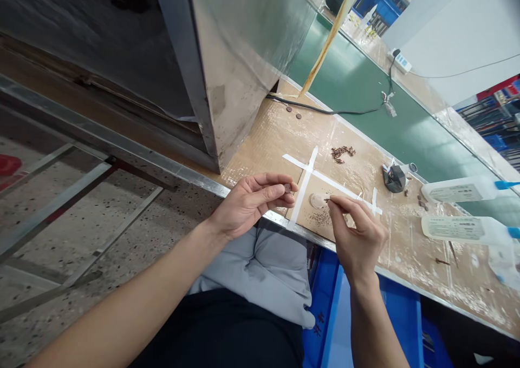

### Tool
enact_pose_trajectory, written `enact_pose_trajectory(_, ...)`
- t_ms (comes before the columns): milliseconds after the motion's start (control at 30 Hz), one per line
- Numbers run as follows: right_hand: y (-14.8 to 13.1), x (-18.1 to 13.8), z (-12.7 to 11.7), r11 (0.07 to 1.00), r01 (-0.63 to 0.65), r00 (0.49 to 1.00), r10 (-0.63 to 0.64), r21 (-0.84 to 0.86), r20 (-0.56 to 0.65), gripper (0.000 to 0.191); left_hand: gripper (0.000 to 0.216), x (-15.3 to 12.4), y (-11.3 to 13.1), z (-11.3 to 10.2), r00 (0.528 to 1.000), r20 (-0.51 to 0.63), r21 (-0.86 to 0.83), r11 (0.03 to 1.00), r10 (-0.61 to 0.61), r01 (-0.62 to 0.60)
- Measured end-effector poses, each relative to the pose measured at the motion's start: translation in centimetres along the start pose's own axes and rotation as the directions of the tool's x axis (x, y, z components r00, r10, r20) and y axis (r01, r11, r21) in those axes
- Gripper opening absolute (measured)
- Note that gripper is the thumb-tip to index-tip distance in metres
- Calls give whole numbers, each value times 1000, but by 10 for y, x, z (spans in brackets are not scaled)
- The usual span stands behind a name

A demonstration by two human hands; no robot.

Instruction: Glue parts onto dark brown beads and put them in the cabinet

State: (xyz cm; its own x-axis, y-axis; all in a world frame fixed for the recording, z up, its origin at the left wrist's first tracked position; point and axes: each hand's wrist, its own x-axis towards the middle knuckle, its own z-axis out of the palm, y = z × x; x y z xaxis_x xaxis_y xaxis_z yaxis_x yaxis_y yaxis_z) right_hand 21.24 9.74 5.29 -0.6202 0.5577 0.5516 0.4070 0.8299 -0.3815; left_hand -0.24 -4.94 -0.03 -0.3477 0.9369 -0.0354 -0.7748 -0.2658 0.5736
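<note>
Currently | pinched disc point(287, 188): face toward camera | dark sliver point(326, 199): sideways, tip leftward

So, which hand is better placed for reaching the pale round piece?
Likely the right hand: its fingertips, seemingly pinching a dark bit, are beside the round piece; the left hand, holding a disc, is farther.

A factory workshop, by its long green conveyor belt point(345, 73), plastic-covered workbench point(254, 151), squeeze bottles point(459, 189) and blue bins point(400, 303)
</note>
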Motion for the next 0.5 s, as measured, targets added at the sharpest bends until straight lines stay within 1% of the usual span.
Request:
enact_pose_trajectory(133,2,3,1,1000,5,999,-5,2,-41,12,19,0,0,0,1000,-1,-10,1000,-6,6)
enact_pose_trajectory(267,3,5,3,999,42,999,-43,-22,-25,14,19,0,1,1,1000,5,-2,1000,-11,11)
enact_pose_trajectory(367,4,6,4,998,60,998,-61,-18,-31,11,19,1,2,1,1000,7,13,1000,-11,11)
enact_pose_trajectory(500,4,5,5,998,59,998,-59,-9,-28,11,18,1,2,1,1000,4,16,1000,-13,13)
